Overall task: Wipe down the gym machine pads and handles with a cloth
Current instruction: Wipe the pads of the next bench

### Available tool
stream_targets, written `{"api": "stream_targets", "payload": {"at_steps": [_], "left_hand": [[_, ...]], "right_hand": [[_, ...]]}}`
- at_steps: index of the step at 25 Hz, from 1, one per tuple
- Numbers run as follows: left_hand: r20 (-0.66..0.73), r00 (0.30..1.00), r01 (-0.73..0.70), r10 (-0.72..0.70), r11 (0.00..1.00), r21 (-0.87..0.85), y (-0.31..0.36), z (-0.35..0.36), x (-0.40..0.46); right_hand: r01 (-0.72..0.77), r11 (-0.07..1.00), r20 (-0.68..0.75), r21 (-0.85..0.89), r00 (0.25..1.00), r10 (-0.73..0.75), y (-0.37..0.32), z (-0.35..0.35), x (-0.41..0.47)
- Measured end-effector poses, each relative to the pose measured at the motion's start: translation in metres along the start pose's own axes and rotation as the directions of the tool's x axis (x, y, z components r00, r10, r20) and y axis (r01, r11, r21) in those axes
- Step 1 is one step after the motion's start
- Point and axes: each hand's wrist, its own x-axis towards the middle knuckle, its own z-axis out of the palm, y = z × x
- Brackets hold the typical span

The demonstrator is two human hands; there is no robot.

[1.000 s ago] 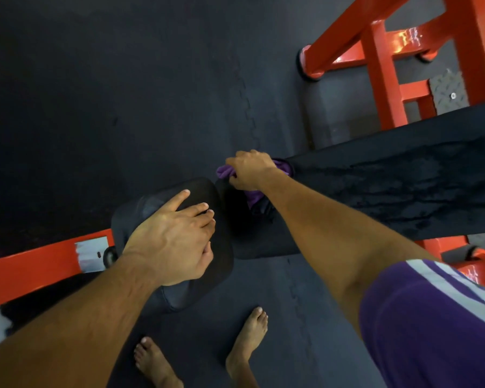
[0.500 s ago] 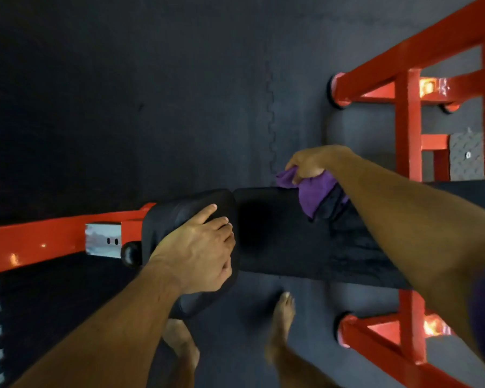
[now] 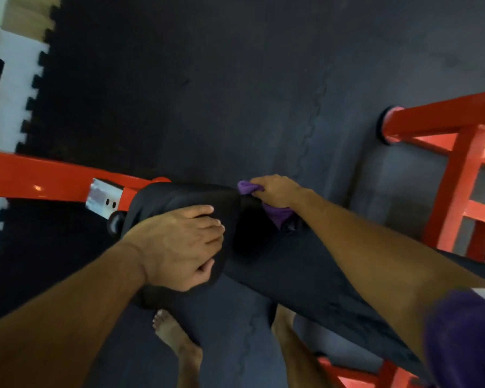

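Observation:
A black bench has a small seat pad [image 3: 185,200] and a long back pad [image 3: 300,270] running down to the right. My left hand [image 3: 179,245] rests on the seat pad, fingers spread over the top and thumb curled under the near edge. My right hand [image 3: 275,191] grips a bunched purple cloth [image 3: 277,215] at the far upper corner of the long pad, beside the gap between the two pads. Part of the cloth hangs under my palm.
Orange steel frame bars run at the left [image 3: 39,177] and at the right [image 3: 445,119]. A metal bracket [image 3: 104,196] joins the left bar to the seat. Dark interlocking floor mats [image 3: 207,93] lie all round. My bare feet [image 3: 174,337] stand under the bench.
My right hand has slid the cloth leftward along the long pad's far edge to its corner by the seat pad. My left hand stays on the seat pad. The view has tilted.

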Motion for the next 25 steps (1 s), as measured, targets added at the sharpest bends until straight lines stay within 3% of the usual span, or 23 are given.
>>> {"api": "stream_targets", "payload": {"at_steps": [6, 9, 16, 20, 25], "left_hand": [[0.029, 1.0, -0.008, 0.007, 0.999, 0.043, 0.003, -0.004, -0.001], [0.026, 1.0, -0.007, 0.006, 0.999, 0.044, 0.003, -0.001, -0.002], [0.027, 0.999, -0.02, 0.019, 0.999, 0.048, 0.001, 0.001, -0.002], [0.06, 0.998, -0.041, 0.037, 0.996, 0.081, -0.001, 0.001, -0.004], [0.051, 0.997, -0.063, 0.059, 0.994, 0.087, -0.002, 0.002, -0.003]], "right_hand": [[-0.153, 0.965, 0.058, 0.211, 0.988, 0.144, 0.094, -0.025, -0.133], [-0.148, 0.971, 0.034, 0.186, 0.989, 0.144, 0.091, -0.016, -0.098], [0.014, 0.998, 0.053, 0.055, 0.998, -0.017, -0.01, 0.008, 0.046], [-0.007, 0.996, -0.013, 0.084, 1.0, 0.008, 0.029, 0.002, -0.012], [-0.156, 0.976, 0.098, 0.149, 0.985, 0.143, 0.098, -0.02, -0.092]]}}
